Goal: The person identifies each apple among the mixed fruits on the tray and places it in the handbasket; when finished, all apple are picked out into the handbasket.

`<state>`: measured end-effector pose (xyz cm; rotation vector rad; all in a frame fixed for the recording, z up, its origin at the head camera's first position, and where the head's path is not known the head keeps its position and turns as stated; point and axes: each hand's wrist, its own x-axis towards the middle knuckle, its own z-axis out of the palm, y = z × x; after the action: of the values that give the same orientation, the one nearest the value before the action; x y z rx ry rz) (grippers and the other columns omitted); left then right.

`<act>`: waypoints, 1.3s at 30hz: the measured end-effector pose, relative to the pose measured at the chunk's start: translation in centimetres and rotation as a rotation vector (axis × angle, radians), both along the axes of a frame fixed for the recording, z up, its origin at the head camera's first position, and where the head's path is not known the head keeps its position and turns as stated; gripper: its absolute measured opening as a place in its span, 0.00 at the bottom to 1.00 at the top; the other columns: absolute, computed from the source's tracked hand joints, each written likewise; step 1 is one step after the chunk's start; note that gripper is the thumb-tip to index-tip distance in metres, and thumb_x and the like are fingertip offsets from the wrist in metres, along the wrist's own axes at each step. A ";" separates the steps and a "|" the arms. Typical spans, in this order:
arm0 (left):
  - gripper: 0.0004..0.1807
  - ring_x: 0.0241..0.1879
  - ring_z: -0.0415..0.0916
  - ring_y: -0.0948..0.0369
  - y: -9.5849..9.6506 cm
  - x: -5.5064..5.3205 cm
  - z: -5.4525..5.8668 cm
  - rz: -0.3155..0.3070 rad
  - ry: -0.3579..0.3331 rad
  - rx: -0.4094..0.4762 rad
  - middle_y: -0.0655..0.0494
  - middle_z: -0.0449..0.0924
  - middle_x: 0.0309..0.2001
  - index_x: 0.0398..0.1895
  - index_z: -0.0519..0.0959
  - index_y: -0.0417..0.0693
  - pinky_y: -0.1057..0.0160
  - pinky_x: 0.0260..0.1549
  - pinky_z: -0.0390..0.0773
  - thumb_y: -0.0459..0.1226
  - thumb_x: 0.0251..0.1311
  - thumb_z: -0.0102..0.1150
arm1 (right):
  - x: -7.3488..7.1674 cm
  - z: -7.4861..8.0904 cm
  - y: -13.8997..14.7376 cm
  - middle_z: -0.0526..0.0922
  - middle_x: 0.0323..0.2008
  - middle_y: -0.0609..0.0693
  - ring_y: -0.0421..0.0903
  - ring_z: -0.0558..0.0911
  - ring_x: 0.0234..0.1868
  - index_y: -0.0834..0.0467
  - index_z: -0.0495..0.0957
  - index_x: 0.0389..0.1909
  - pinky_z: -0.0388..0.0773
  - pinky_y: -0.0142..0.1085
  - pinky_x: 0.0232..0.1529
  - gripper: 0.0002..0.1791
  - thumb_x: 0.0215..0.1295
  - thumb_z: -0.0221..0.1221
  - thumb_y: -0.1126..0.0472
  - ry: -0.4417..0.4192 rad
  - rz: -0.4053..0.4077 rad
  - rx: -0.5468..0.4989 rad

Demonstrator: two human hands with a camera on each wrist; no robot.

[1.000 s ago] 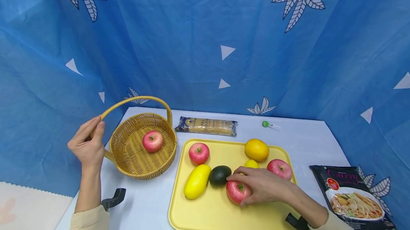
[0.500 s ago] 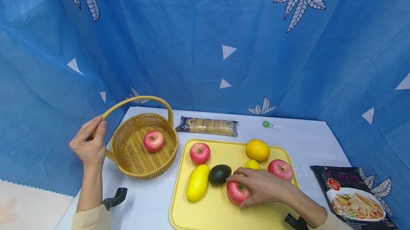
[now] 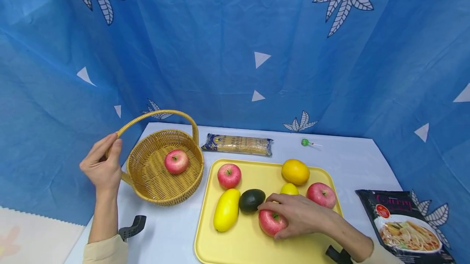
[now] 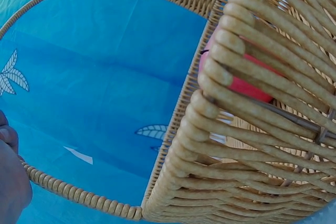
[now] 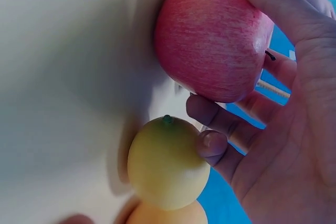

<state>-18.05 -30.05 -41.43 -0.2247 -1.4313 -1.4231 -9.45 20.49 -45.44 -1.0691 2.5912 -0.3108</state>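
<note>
In the head view my left hand point(image 3: 103, 166) grips the handle point(image 3: 158, 114) of a round wicker basket point(image 3: 167, 202) at the left. One red apple point(image 3: 176, 162) lies in the basket. My right hand point(image 3: 301, 214) holds another red apple point(image 3: 271, 224) over the yellow tray point(image 3: 235, 251). In the right wrist view, the thumb and fingers surround this apple point(image 5: 212, 40), and the little fingertip is at a lemon point(image 5: 168, 166). The apple seems low at the tray surface; contact cannot be told. A dark green avocado point(image 3: 251, 200) lies just left of it.
Also on the tray are a long yellow fruit point(image 3: 226, 210), two more apples point(image 3: 229, 176) and a larger orange-yellow fruit point(image 3: 295, 171). Behind it lie a noodle pack point(image 3: 236, 145) and a green lollipop point(image 3: 305, 142). A black curry packet point(image 3: 404, 223) lies right.
The long yellow fruit has turned slightly on the tray. My right hand and its apple have shifted very slightly left. My left hand keeps its hold on the basket handle.
</note>
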 end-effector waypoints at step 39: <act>0.10 0.41 0.87 0.62 1.3 1.0 1.5 -0.011 -0.027 0.013 0.46 0.89 0.41 0.40 0.84 0.24 0.74 0.42 0.83 0.17 0.54 0.65 | 0.4 0.0 -0.1 0.74 0.54 0.35 0.34 0.75 0.39 0.28 0.68 0.67 0.81 0.35 0.42 0.41 0.49 0.70 0.30 -0.042 0.010 -0.004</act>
<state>-17.02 -28.76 -39.93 -0.2062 -1.4441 -1.4491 -9.07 20.40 -45.42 -1.0654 2.5486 -0.3318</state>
